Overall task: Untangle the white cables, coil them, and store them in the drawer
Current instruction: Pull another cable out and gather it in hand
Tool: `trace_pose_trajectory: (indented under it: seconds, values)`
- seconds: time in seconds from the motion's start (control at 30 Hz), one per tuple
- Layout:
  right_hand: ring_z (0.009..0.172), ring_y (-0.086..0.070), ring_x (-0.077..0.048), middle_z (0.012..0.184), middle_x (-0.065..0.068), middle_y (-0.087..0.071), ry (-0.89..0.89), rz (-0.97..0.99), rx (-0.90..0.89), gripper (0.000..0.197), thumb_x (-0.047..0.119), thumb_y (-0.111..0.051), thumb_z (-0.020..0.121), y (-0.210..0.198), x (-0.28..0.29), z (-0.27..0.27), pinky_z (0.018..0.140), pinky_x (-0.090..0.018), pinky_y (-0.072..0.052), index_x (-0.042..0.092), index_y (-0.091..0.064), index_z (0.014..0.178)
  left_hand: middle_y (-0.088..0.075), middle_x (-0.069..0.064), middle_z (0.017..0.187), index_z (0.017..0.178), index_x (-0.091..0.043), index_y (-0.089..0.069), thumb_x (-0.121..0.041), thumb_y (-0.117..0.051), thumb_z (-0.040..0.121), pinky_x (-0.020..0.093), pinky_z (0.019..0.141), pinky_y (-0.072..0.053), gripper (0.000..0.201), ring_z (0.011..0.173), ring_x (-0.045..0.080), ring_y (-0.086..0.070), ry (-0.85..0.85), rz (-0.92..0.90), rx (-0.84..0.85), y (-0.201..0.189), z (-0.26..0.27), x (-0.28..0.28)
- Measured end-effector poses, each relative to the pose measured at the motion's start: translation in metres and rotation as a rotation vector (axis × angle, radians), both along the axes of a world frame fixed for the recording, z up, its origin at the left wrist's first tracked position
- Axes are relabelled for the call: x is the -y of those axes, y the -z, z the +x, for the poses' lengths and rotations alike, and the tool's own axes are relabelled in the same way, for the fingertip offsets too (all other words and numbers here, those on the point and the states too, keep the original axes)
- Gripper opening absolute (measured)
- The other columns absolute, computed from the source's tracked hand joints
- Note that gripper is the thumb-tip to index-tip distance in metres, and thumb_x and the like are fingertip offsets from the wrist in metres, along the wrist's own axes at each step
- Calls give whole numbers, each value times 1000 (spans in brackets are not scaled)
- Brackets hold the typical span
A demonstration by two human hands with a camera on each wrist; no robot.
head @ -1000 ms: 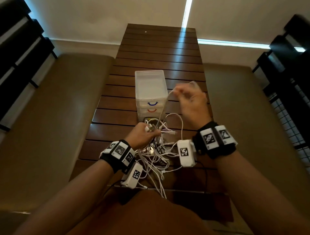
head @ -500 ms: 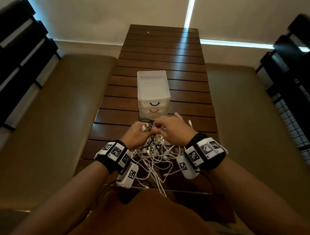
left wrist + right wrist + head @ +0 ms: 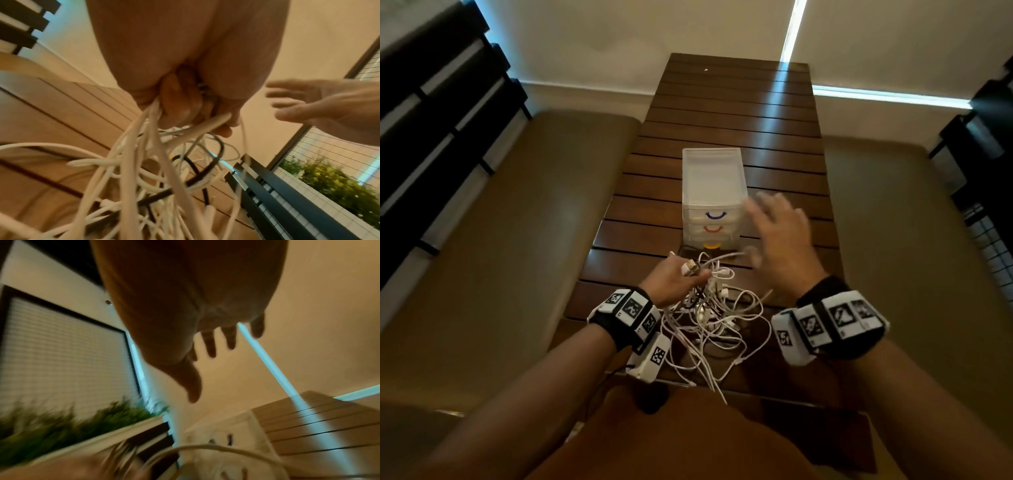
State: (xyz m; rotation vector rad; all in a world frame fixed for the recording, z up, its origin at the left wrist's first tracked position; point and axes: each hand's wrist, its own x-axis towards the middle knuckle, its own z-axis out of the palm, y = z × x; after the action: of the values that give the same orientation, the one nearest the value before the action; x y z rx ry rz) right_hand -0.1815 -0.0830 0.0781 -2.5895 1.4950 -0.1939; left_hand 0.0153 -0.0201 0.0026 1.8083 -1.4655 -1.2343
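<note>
A tangle of white cables (image 3: pixel 709 318) lies on the near end of the slatted wooden table (image 3: pixel 736 116), with some black strands mixed in. My left hand (image 3: pixel 676 279) grips a bunch of the cables (image 3: pixel 144 146) and plugs at the top of the pile, fingers curled round them. A translucent three-drawer box (image 3: pixel 711 197) with blue, red and yellow handles stands just beyond the pile, all drawers closed. My right hand (image 3: pixel 779 236) hovers blurred to the right of the box, fingers spread (image 3: pixel 211 344), holding nothing.
Padded tan benches (image 3: pixel 524 219) run along both sides of the table. Black slatted chair backs (image 3: pixel 431 113) stand at the far left and right. A planter with green plants (image 3: pixel 333 183) sits off to the right by a window grille.
My right hand has left the pile, where it met the left hand, and risen forward to the right beside the drawer box, fingers now spread. The left hand keeps its grip.
</note>
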Motion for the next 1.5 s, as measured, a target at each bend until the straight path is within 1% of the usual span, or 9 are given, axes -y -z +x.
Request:
trace_pose_trajectory:
  seconds: [0.13, 0.23, 0.4, 0.53, 0.67, 0.87, 1.13, 1.33, 1.5]
  values:
    - [119, -54, -20, 117, 2, -63, -293, 204, -120, 18, 29, -46, 98, 17, -22, 28, 113, -46, -19, 28, -59, 111, -69, 10, 75, 80, -7, -68, -32, -66, 89, 45, 65, -53, 27, 69, 33, -62, 60, -49, -31, -10, -6, 3]
    - [82, -62, -18, 84, 7, -67, -146, 226, 260, 18, 26, -50, 97, 9, -3, 12, 75, -32, -46, 26, -68, 94, -61, 11, 73, 85, -1, -66, -38, -62, 90, 37, 59, -43, 38, 62, 26, -51, 26, -22, -79, -7, 0, 0]
    - [65, -56, -10, 63, 18, -59, 163, -17, 932, 25, 20, -54, 93, -24, 33, -29, 64, -29, -44, 34, -63, 74, -66, 1, 77, 91, -17, -70, -36, -57, 94, 27, 60, -47, 23, 63, 11, -57, -10, 97, -81, 12, 10, -11]
    - [110, -56, -26, 116, -8, -62, 294, -219, 574, 34, 20, -59, 88, -13, 22, -34, 95, -42, -45, 16, -61, 122, -73, -1, 82, 85, -31, -73, -52, -57, 85, 45, 77, -55, 26, 77, 21, -68, -45, 14, -30, 6, 6, -10]
    - [142, -27, -23, 146, 0, -41, -125, -1, 9, 51, 25, -56, 92, 8, -21, 13, 118, -53, -11, 27, -42, 141, -64, -1, 69, 72, -21, -67, -37, -61, 91, 37, 60, -47, 25, 59, 13, -53, 1, -50, -25, -8, -5, -3]
    - [91, -63, -20, 98, 3, -70, -123, 119, 215, 16, 29, -53, 96, 17, -12, 12, 74, -29, -42, 25, -68, 96, -62, -4, 69, 73, -25, -66, -32, -60, 93, 35, 63, -46, 22, 62, 11, -53, 53, -76, -36, -4, -2, -4]
    - [77, -64, -20, 82, 4, -68, 128, -12, 754, 12, 17, -61, 90, -3, 7, -8, 73, -35, -51, 16, -73, 91, -63, 5, 85, 105, -6, -69, -24, -56, 96, 23, 62, -46, 24, 69, 12, -54, 55, -22, -119, -14, -9, 4]
    - [129, -41, -25, 139, -4, -46, -141, -66, -6, 55, 23, -63, 88, 4, -20, 10, 109, -44, -33, 22, -43, 139, -71, 13, 92, 94, -18, -73, -32, -62, 91, 42, 73, -53, 18, 76, 24, -63, 89, -30, -36, -8, -16, 7]
    - [84, -54, -15, 97, 4, -61, -176, 149, -55, 18, 30, -48, 98, 18, -28, 9, 71, -31, -44, 21, -63, 102, -69, 1, 91, 97, -16, -70, -27, -64, 91, 31, 75, -51, 14, 81, 14, -63, 180, -58, -14, -15, -19, 3]
